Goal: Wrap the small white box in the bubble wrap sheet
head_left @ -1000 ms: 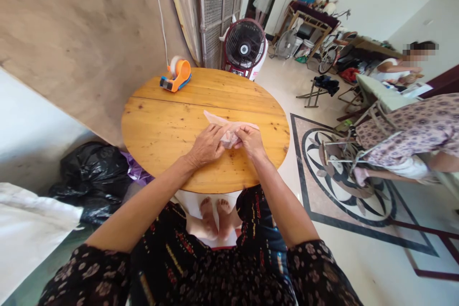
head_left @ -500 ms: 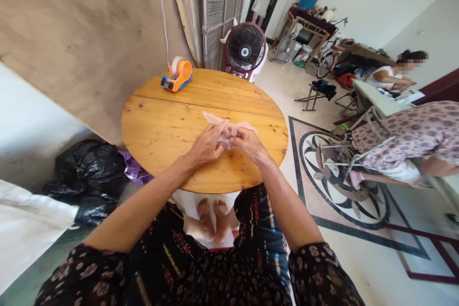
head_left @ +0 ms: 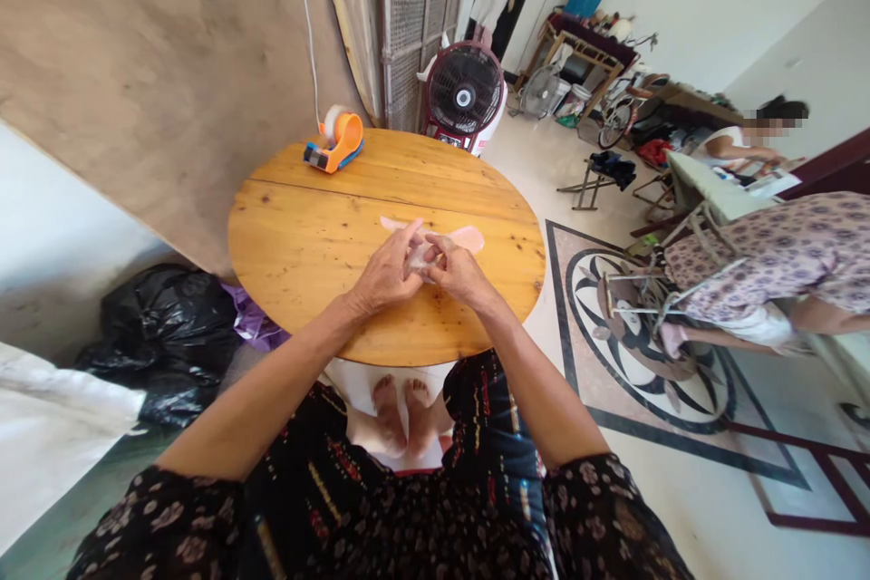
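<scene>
On the round wooden table (head_left: 305,245), a thin pale pink piece (head_left: 468,238) with a rounded end pokes out beyond my hands. Whitish, see-through film (head_left: 416,261) is bunched at its middle, between my fingers. My left hand (head_left: 387,267) rests low over the table, its fingers curled against the left side of the film. From the other side, my right hand (head_left: 460,272) pinches at the film with thumb and bent fingers. The hands hide the middle of the pink piece, so its exact kind is unclear.
An orange tape dispenser (head_left: 338,140) stands at the table's far left edge. Behind the table is a dark red fan (head_left: 465,95). Black bags (head_left: 163,317) lie at the left. At the right, people sit by a pale green table (head_left: 703,177); another person stands behind the fan.
My right hand has turned over the film, its fingers shifting left toward my left hand. More of the pink piece's right end shows. The person behind the fan has moved closer.
</scene>
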Demonstrator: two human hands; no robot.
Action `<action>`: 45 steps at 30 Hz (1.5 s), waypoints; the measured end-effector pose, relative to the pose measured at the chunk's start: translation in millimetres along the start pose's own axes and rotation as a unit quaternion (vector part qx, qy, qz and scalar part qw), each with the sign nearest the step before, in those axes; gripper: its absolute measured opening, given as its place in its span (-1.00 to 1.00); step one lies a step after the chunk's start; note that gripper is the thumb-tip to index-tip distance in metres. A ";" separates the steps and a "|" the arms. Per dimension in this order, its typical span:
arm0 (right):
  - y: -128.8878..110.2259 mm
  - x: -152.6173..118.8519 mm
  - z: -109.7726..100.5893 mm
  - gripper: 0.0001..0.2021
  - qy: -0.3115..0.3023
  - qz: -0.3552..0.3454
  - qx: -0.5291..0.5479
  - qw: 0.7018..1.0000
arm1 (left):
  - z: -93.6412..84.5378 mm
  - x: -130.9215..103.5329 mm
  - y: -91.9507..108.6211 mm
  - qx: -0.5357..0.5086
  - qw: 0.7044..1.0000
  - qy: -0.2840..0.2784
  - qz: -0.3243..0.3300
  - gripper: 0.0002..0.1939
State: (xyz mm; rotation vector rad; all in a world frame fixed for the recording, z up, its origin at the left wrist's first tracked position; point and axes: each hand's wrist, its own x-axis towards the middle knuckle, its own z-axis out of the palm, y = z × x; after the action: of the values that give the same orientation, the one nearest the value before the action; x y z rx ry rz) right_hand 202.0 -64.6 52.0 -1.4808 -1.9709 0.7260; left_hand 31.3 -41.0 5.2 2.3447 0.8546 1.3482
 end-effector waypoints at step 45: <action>7.9 -16.8 0.9 -0.66 0.025 -0.162 -0.305 0.938 | -50.5 40.1 31.1 0.317 0.948 -0.027 0.008 -0.56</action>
State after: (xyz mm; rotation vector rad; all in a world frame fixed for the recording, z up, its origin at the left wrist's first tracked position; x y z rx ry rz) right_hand 210.4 -79.0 43.8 -1.4061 -2.4464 -0.0842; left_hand 14.0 -41.4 74.7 2.8345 1.4233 1.1166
